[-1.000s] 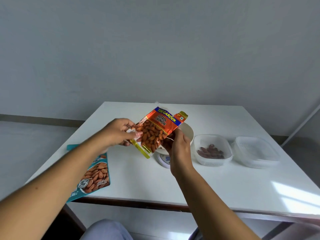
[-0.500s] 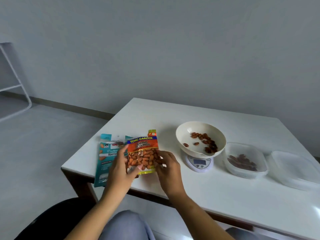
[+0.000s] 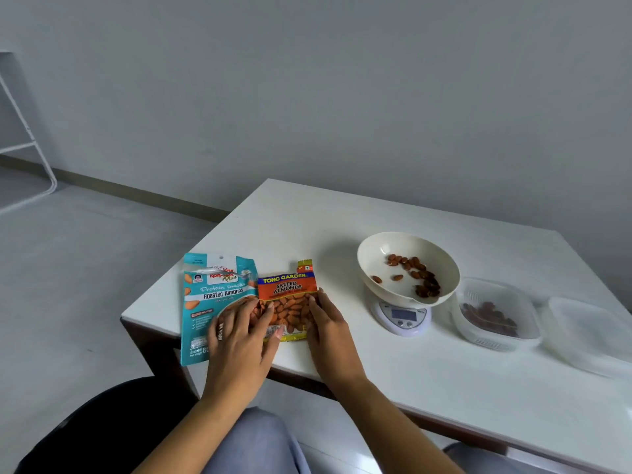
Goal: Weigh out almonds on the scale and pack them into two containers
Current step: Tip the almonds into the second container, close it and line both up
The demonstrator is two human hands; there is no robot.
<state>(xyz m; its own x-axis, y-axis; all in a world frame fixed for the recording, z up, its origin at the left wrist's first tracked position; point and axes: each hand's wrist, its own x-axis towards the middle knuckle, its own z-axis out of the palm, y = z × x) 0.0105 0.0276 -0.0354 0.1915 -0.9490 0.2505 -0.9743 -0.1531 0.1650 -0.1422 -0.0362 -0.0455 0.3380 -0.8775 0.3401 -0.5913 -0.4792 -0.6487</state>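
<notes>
Only the head cam here, so one view. The orange almond bag (image 3: 289,295) lies flat near the front left corner of the bench (image 3: 342,220), touching a teal almond bag (image 3: 212,295) that sits right at that corner. Both hands are on the orange one. The left hand (image 3: 239,340) has its fingers straight and spread across the bag's lower left, and the right hand (image 3: 330,331) rests straight fingers along its right edge. Nothing looks pinched.

Further along toward the middle, a cream bowl (image 3: 408,268) sits on the scale (image 3: 403,318) with a small batch of almonds (image 3: 413,271) in it. To the right is a clear tub (image 3: 496,314) with some nuts already inside, then a second tub (image 3: 588,333) at the right edge that looks empty.

My guess is the weighing step is on, with one tub at least started. The display is too small to read. Next is probably checking it, then lifting the bowl by its rim and tipping it into the empty tub without scattering nuts.
</notes>
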